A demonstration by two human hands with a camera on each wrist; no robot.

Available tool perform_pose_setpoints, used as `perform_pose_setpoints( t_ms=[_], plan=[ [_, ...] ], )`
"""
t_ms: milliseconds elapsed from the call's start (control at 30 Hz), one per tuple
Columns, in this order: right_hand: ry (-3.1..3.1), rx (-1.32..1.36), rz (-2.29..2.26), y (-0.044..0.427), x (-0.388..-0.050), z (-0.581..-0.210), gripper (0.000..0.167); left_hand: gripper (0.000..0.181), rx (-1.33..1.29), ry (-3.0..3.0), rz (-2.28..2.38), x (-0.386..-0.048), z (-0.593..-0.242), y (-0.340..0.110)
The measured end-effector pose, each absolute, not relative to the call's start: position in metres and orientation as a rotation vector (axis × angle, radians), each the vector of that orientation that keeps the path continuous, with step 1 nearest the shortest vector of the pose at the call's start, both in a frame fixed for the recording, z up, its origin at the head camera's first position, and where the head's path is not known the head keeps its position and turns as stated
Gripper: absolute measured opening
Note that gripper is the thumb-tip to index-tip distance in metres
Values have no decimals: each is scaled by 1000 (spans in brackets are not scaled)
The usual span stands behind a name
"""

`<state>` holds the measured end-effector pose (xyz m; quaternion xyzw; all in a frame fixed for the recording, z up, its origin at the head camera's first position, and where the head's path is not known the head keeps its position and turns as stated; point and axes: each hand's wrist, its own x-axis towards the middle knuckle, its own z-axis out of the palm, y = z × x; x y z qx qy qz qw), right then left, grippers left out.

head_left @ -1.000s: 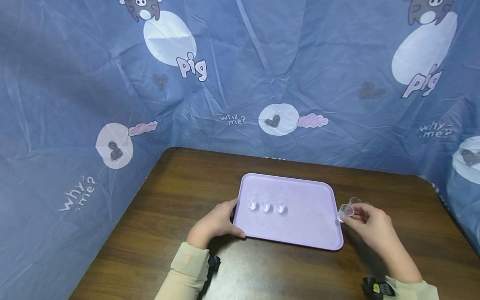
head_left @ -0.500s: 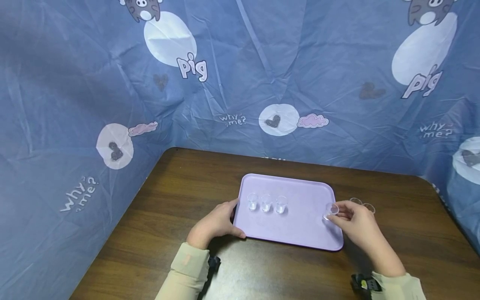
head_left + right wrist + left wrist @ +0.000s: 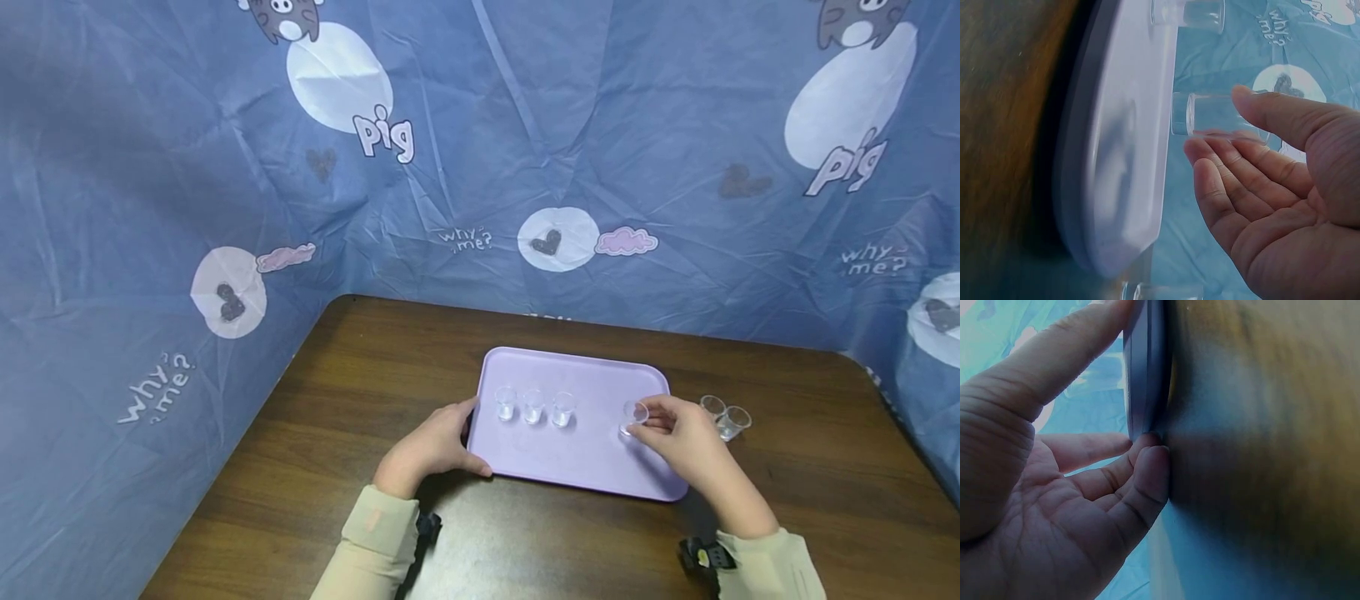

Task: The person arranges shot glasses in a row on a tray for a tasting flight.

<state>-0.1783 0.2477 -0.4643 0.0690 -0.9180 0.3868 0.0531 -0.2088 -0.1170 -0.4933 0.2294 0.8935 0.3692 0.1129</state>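
Note:
My right hand pinches a small clear shot glass by its side, over the right part of a lilac tray. In the right wrist view the base of this glass is close to the tray's surface; whether it touches I cannot tell. At the tray's near left corner my left hand grips the rim, thumb on the front edge and fingers on the left side. Standing upright in a row on the tray's left half are three similar glasses, the rightmost glass nearest the held one.
Two more clear glasses, a farther glass and a nearer glass, stand close together on the brown wooden table, right of the tray. Behind the table hangs a blue printed cloth, which also covers the sides.
My right hand has carried the glass leftward from beyond the tray's right edge to over the tray, uncovering the two glasses on the table. The left hand and the tray stay still.

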Motion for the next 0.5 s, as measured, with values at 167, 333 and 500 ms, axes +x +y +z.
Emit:
perform_pose_setpoints(
  t_ms=[167,333,500],
  plan=[
    [-2791,232,1202,239,-183,-465,31,101,670,2625,1079,-208,-494,-117],
    [-2787,253,1201,231,-187,-468,31,101,674,2622,1080,-208,-493,-117],
    [-2787,266,1216,222,-191,-470,31,100,684,2623,1079,-209,-493,-117]
  ],
)
